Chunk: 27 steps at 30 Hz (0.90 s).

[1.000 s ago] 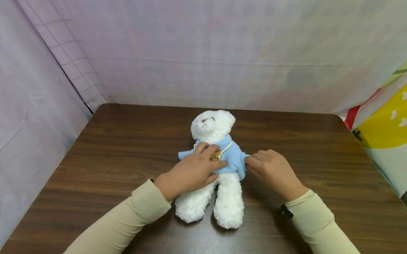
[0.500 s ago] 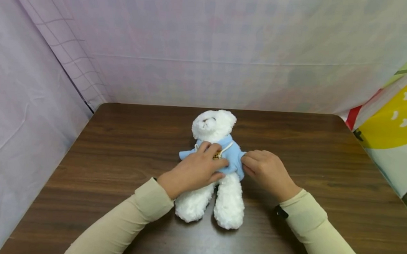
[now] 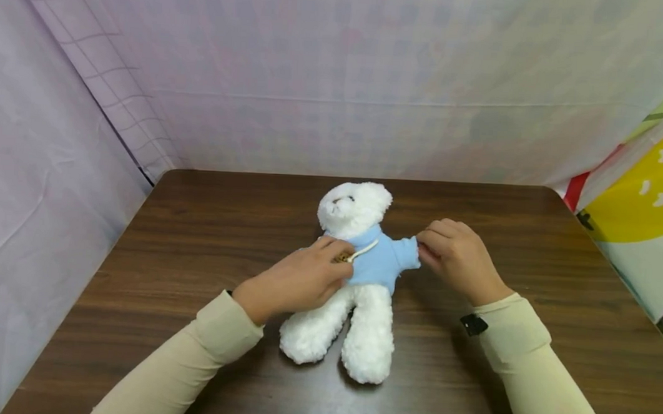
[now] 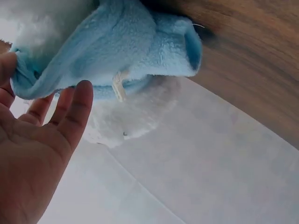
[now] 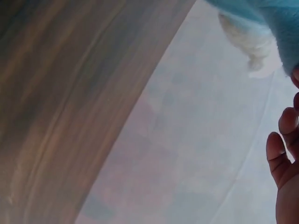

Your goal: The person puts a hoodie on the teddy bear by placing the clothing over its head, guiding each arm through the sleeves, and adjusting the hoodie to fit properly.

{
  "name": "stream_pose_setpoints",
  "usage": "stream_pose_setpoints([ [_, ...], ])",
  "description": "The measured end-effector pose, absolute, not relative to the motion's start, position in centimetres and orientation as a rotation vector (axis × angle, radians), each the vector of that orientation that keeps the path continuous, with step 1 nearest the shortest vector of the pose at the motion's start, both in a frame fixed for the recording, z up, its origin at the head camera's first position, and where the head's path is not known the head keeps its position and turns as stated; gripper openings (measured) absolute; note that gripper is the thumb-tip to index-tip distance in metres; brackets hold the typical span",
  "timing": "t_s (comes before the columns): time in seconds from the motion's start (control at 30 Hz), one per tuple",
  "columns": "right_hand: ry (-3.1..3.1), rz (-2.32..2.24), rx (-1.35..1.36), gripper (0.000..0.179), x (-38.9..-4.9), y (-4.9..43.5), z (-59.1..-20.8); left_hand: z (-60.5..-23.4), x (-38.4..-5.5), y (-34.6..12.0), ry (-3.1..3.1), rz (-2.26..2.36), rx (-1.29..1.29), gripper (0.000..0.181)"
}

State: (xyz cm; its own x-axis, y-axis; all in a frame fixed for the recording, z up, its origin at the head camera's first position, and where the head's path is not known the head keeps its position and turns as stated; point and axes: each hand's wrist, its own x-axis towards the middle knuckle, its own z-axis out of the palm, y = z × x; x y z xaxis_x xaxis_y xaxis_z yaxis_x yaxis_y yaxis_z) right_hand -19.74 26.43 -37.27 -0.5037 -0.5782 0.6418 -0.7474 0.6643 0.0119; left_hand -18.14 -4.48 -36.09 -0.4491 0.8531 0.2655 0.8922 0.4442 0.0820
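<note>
A white plush teddy bear lies on its back on the table, head away from me. It wears a light blue hoodie with a white drawstring and a small brown-and-yellow patch. My left hand lies over one side of its belly; in the left wrist view thumb and fingers pinch the hoodie's hem. That hand hides the bear's arm on its side in the head view. My right hand pinches the cuff of the other sleeve, which sticks out sideways. Its fingertips are cut off in the right wrist view.
The dark brown wooden table carries the bear near its middle. A pale curtain hangs behind the back edge, and another pale sheet on the left. A cloth with a yellow print hangs at the right.
My right hand has moved right and slightly away from me, and the sleeve now stretches outward. My left hand has shifted a little left along the hoodie. The bear's body has turned slightly.
</note>
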Motion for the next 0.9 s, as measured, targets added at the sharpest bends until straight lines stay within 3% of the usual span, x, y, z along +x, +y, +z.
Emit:
stream_pose_setpoints([
  [0.17, -2.284, 0.332, 0.999, 0.014, -19.4, 26.3, -37.4, -36.5, -18.3, -4.4, -2.465, -0.348, -1.524, 0.009],
  [0.33, -2.265, 0.286, 1.029, 0.006, -17.9, 25.9, -37.4, -36.7, -18.4, -4.2, -2.513, -0.359, -1.453, 0.012],
  [0.57, -2.165, 0.257, 1.054, 0.032, -16.8, 25.2, -37.8, -36.5, -18.5, -3.5, -2.559, -0.327, -1.404, 0.028],
  [0.67, -2.208, 0.204, 1.023, 0.028, -16.8, 24.8, -37.8, -36.6, -18.5, -3.0, -2.565, -0.295, -1.382, 0.035],
  [0.9, -2.251, 0.14, 1.006, 0.013, -17.0, 24.2, -37.8, -36.7, -18.5, -2.4, -2.467, -0.323, -1.404, 0.025],
])
